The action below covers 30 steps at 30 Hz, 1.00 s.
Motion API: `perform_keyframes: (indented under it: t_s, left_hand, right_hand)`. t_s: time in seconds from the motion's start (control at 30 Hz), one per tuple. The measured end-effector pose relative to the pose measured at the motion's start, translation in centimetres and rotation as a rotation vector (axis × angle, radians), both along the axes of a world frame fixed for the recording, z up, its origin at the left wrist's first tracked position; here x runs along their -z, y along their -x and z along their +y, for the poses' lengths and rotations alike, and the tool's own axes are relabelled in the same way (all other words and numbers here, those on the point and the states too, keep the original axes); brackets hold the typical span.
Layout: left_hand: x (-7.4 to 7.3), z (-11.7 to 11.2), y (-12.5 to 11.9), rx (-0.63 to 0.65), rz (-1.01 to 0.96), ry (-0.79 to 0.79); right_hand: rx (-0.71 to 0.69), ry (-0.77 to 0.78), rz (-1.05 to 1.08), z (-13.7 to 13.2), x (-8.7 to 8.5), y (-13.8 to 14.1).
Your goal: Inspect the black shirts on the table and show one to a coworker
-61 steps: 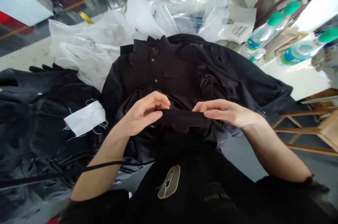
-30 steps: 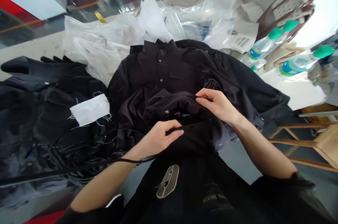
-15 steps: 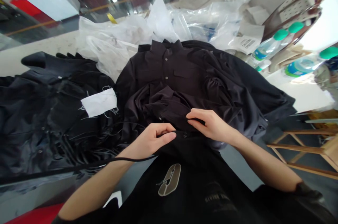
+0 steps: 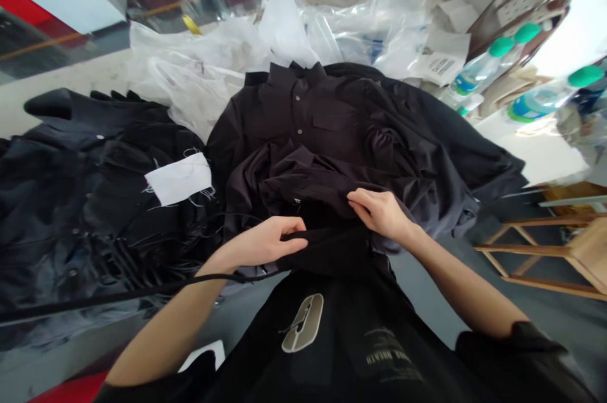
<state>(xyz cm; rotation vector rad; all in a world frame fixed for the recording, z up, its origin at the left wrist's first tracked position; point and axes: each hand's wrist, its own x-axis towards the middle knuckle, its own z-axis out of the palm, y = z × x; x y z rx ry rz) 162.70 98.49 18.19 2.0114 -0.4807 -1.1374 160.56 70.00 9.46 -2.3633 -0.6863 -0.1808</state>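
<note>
- While the left hand curls its fingers around a hem of the bunched black shirt, the right hand pinches a fold of that shirt between thumb and fingers.
- That shirt lies at lower centre of the frame, over a second black shirt with a buttoned placket and chest pocket.
- A heap of black garments sits at left, topped by a white fabric tag with loose threads.
- Clear plastic bags crowd the top centre.
- Green-capped plastic bottles lie at upper right.
- A wooden stool stands at right.
</note>
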Motion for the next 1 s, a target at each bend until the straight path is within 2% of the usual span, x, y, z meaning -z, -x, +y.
perform_keyframes:
  t_s: [0.07,0.13,0.2,0.37,0.53,0.7,0.8,0.9,1.0]
  left_hand:
    - [-0.8,1.6,-0.7,0.157,-0.061,-0.151]
    - [-1.8,3.2,-1.2,0.246,-0.117,-0.261]
    - [-2.8,4.8,-1.6,0.263,-0.142,-0.308]
    - [-4.9,8.4,-2.5,0.184,-0.165,-0.398]
    - [-5.9,11.2,-3.5,0.167,-0.021,-0.354]
    - [-5.6,12.2,-3.4,0.159,0.104,-0.236]
    - [-5.0,11.7,-3.1,0.176,0.149,-0.153]
    - [-4.4,11.2,-2.8,0.197,0.096,-0.106]
    - [-3.9,11.3,-2.7,0.201,-0.02,-0.09]
  right_hand:
    - [0.041,0.038,-0.02,-0.9,-0.1,0.1]
    - [0.097,0.052,-0.025,-1.9,-0.4,0.1]
    - [0.158,0.061,-0.019,-2.8,-0.6,0.1]
    - [0.25,0.031,0.021,-3.7,-0.5,0.8]
    - [0.384,-0.163,0.094,-3.0,0.0,1.2]
    - [0.494,-0.372,0.259,-2.9,-0.1,0.4]
    - [0.48,-0.63,0.347,-2.8,-0.1,-0.1]
    - [0.466,-0.932,0.507,-2.3,-0.4,-0.4]
    - [0.463,-1.074,0.658,-1.8,-1.2,-0.5]
